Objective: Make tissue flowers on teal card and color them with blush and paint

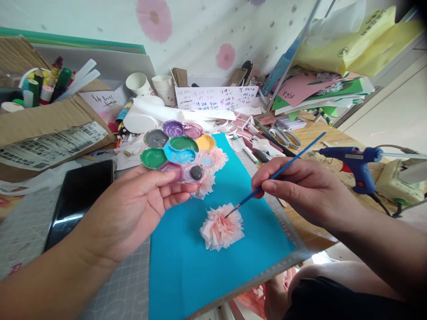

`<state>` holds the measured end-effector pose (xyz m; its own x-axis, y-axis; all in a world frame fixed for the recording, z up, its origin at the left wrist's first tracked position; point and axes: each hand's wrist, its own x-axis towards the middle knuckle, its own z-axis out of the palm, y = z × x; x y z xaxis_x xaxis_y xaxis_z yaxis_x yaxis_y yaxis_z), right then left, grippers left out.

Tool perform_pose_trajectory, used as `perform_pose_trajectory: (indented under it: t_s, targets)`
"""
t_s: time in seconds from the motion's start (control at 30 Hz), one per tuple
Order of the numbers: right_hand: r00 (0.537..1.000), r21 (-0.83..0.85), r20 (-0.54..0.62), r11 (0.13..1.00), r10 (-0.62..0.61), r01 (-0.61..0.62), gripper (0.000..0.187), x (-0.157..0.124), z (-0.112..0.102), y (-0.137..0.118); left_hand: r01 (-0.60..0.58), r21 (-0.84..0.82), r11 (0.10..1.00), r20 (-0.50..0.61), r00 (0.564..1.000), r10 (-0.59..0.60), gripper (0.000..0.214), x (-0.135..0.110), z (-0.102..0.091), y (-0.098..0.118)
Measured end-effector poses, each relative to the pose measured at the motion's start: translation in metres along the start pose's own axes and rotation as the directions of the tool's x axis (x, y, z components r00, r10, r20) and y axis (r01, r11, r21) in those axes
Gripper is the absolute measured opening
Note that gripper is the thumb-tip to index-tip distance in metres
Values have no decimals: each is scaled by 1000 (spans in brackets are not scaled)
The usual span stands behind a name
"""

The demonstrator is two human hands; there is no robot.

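Note:
My left hand (pixel 133 209) holds up a flower-shaped paint palette (pixel 178 149) with wells of green, blue, purple, grey and yellow paint. My right hand (pixel 300 189) pinches a thin blue paintbrush (pixel 280 171); its tip touches a pink tissue-paper flower (pixel 223 227) that lies on a turquoise paper sheet (pixel 200 266). A second pink paper flower (pixel 210 180) lies partly hidden behind the palette.
A black phone (pixel 78 195) lies on the cutting mat (pixel 23 231) at left. A cardboard box (pixel 50 129) with markers stands behind it. Scissors (pixel 283 135), paper cups (pixel 163 86), paper stacks and a blue glue gun (pixel 356 162) crowd the back and right.

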<state>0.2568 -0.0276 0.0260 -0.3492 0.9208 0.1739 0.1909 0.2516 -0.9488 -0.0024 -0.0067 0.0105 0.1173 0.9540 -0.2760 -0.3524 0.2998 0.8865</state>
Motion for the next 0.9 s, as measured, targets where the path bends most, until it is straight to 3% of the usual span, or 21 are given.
perform_pose_trajectory:
  t_s: [0.9]
  targets:
    - [1000, -22, -21, 1000, 0, 0, 7, -1, 1, 2, -22, 21, 1000, -15, 1000, 22, 12, 1, -2, -3]
